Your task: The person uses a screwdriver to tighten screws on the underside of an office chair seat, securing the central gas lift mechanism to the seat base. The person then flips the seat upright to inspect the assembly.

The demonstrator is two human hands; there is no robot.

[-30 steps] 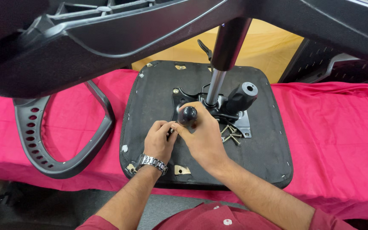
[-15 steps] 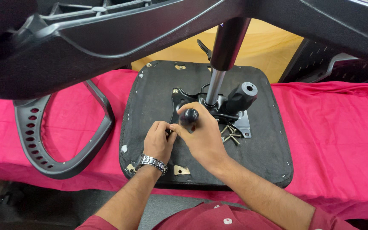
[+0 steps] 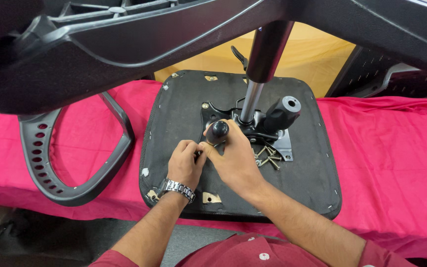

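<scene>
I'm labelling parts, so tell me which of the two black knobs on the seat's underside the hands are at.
The smaller round-topped knob, right above the fingers of both hands; the larger knob with a grey end stands untouched to its right.

no packages, no labels, no signs, no screens anywhere in view

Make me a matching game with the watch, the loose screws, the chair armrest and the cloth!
Things:
1. wristwatch
2. loose screws
3. armrest
4. tablecloth

Places or colours:
A. pink
B. on the left hand's wrist
C. dark grey, lying left of the seat base
D. piled on the seat base, beside the right hand

Pairs: 1-B, 2-D, 3-C, 4-A
</scene>
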